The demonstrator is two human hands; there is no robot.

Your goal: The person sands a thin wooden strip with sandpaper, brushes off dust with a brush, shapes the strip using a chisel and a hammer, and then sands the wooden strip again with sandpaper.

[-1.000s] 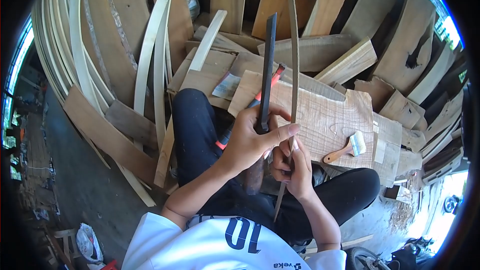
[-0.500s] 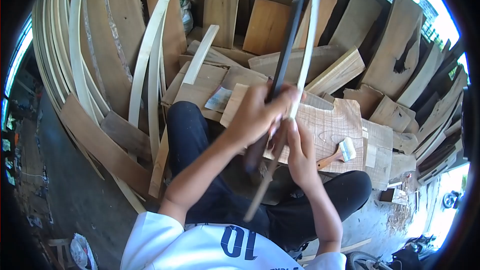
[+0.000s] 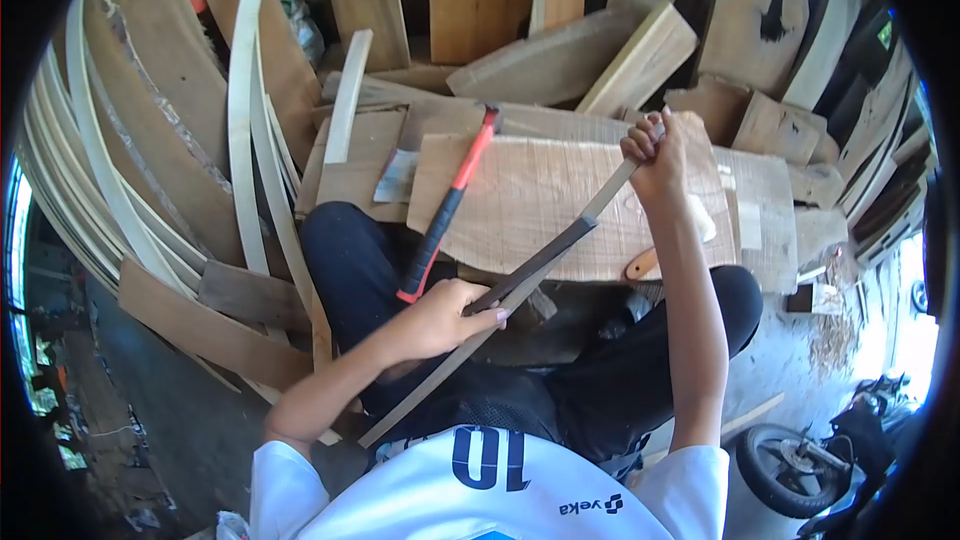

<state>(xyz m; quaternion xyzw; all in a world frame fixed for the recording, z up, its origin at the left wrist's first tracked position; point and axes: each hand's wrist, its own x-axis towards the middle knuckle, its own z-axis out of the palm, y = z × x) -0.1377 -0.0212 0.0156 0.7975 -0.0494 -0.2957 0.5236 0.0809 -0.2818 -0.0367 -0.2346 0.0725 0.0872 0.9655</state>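
My left hand (image 3: 445, 320) is closed around a dark flat metal tool (image 3: 545, 255), its blade pointing up and right. A long thin wood strip (image 3: 430, 387) runs diagonally under the blade, from near my lap to my right hand. High on the right, my right hand (image 3: 660, 155) grips the strip's upper end with curled fingers. Behind them lies a broad wooden board (image 3: 520, 190). A hammer-like tool with a red and black handle (image 3: 450, 205) rests across its left part. The brush (image 3: 642, 263) on the board is partly hidden by my right forearm.
Long curved wood strips (image 3: 240, 110) stand at the left. Upright planks (image 3: 480, 0) and a pale block (image 3: 640, 58) are at the back. More wood pieces (image 3: 780, 130) lie at the right. A motorcycle wheel (image 3: 790, 470) shows at the lower right.
My hands have moved apart: the right up and away, the left down and left. The strip and dark tool now slant diagonally instead of standing nearly upright. The view has shifted.
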